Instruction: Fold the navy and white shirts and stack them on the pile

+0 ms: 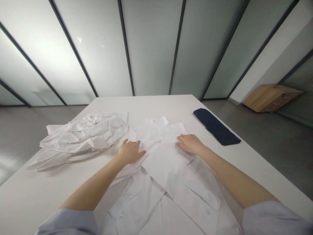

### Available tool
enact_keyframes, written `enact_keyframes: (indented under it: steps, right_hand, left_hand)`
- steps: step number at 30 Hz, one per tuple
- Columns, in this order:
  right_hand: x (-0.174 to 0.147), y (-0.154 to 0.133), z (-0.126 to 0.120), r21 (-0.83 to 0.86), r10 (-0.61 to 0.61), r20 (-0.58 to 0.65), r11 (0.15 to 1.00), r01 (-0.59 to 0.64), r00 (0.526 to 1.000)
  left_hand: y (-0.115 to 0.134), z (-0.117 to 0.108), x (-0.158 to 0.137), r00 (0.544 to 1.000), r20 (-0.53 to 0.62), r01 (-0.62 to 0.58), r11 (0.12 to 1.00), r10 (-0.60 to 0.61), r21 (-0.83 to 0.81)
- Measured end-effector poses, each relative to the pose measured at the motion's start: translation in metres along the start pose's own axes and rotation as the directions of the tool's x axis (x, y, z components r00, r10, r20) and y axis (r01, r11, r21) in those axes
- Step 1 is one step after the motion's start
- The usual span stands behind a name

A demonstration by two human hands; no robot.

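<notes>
A white button-up shirt (161, 156) lies spread on the table in front of me, its collar (156, 122) at the far end. Buttons run down from the collar, and two more show on the cloth nearer to me. My left hand (130, 151) rests on the shirt's left side below the shoulder, palm down with fingers apart. On the opposite side my right hand (190, 143) lies on the fabric with its fingers stretched toward the middle. Neither hand grips the cloth. Folds and creases run across the lower half of the shirt.
The white table (146, 102) reaches away toward frosted glass panels (149, 49). A rumpled heap of white cloth (90, 133) lies on the left. Near the right edge is a folded dark navy cloth (215, 125). A wooden cabinet (271, 98) stands on the floor beyond.
</notes>
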State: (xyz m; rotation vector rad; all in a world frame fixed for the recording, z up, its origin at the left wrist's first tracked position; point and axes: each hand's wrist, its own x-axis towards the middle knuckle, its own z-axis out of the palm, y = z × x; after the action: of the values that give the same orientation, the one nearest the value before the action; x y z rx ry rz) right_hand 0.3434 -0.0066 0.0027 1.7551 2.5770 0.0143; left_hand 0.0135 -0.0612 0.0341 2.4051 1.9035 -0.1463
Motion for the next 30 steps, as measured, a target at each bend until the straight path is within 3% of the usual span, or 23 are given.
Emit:
enact_keyframes:
  steps: [2, 5, 7, 12, 19, 21, 23, 26, 28, 30]
  right_hand:
    - [0.014, 0.003, -0.012, 0.046, 0.038, 0.003, 0.998, -0.039, 0.999]
    - [0.052, 0.006, -0.024, 0.178, 0.078, -0.096, 0.982, -0.059, 0.992]
    - [0.081, 0.004, -0.027, 0.259, 0.141, -0.096, 0.959, -0.112, 0.985]
    - [0.125, -0.007, -0.019, 0.312, 0.262, 0.046, 0.913, -0.263, 0.964]
    - [0.139, -0.011, -0.008, 0.316, 0.296, 0.084, 0.898, -0.307, 0.951]
    - [0.14, -0.012, -0.01, 0.317, 0.311, 0.014, 0.9, -0.299, 0.95]
    - [0.137, -0.013, -0.014, 0.312, 0.333, -0.139, 0.909, -0.277, 0.933]
    - [0.128, -0.017, -0.017, 0.271, 0.332, -0.326, 0.93, -0.249, 0.885]
    - [0.12, -0.019, -0.015, 0.226, 0.297, -0.332, 0.947, -0.23, 0.895]
    - [0.111, -0.02, -0.01, 0.179, 0.226, -0.293, 0.968, -0.179, 0.929]
  left_hand:
    - [-0.006, -0.011, 0.019, 0.999, 0.013, 0.04, 0.998, -0.04, -0.049]
    - [-0.016, -0.019, 0.067, 0.985, -0.13, 0.098, 0.985, -0.116, -0.141]
    - [-0.019, -0.017, 0.102, 0.968, -0.179, 0.139, 0.968, -0.178, -0.209]
    - [-0.014, 0.0, 0.152, 0.952, -0.071, 0.257, 0.902, -0.299, -0.347]
    - [-0.005, 0.007, 0.164, 0.934, -0.013, 0.309, 0.823, -0.358, -0.476]
    - [-0.004, 0.003, 0.166, 0.934, -0.041, 0.291, 0.821, -0.355, -0.491]
    - [-0.003, -0.002, 0.165, 0.918, -0.151, 0.247, 0.828, -0.365, -0.503]
    - [-0.003, -0.006, 0.155, 0.845, -0.433, 0.117, 0.898, -0.314, -0.423]
    - [-0.004, -0.003, 0.146, 0.838, -0.505, 0.043, 0.949, -0.204, -0.312]
    - [-0.005, 0.005, 0.137, 0.866, -0.481, 0.017, 0.97, -0.135, -0.242]
